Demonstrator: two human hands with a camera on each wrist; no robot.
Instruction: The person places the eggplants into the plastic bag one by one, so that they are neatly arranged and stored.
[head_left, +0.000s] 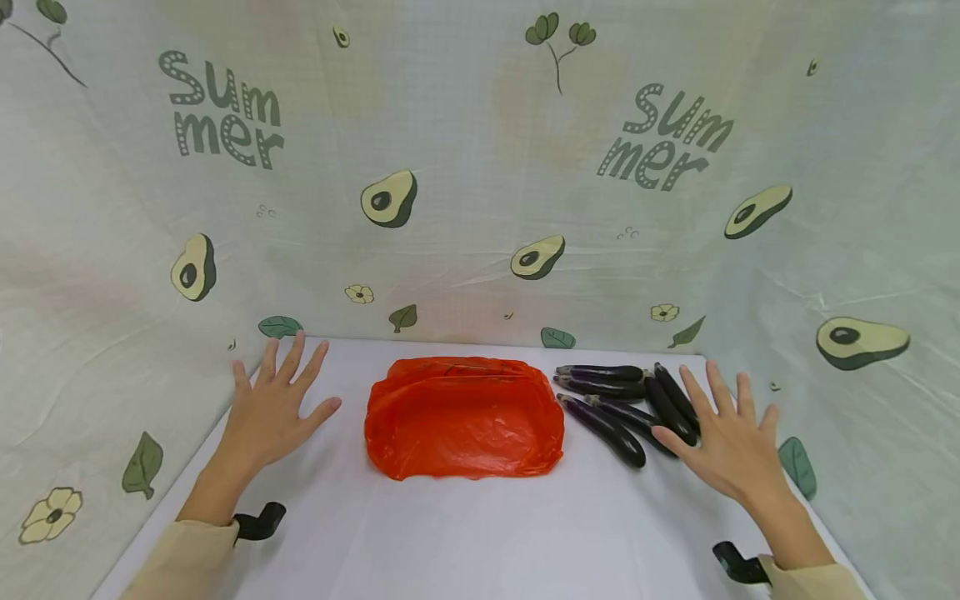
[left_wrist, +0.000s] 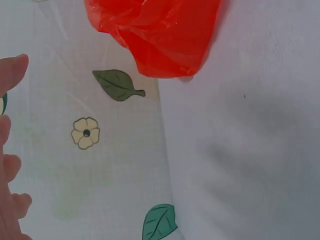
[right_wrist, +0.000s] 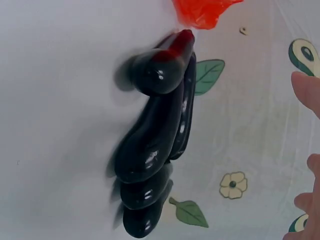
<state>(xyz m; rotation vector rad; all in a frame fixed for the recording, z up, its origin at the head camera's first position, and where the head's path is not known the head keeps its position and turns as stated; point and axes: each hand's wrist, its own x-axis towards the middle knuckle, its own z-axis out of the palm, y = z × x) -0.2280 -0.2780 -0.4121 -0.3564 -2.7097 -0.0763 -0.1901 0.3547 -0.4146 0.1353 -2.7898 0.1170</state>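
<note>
Between the hands, a red plastic bag (head_left: 465, 429) lies on the white table, its rim raised around a sunken middle. To its right is a group of several dark purple eggplants (head_left: 603, 429), some side by side and some slanted. My left hand (head_left: 273, 408) hovers left of the bag with fingers spread, touching nothing. On the other side, my right hand (head_left: 727, 446) is spread out just right of the eggplants, its thumb and fingers overlapping them in the head view. Only fingertips show at the edges of both wrist views.
A pale cloth printed with avocados, leaves and lettering (head_left: 450, 275) rises behind the table (head_left: 450, 542) and along both sides. Black straps with a small block (head_left: 260, 522) sit at each wrist, below beige sleeves.
</note>
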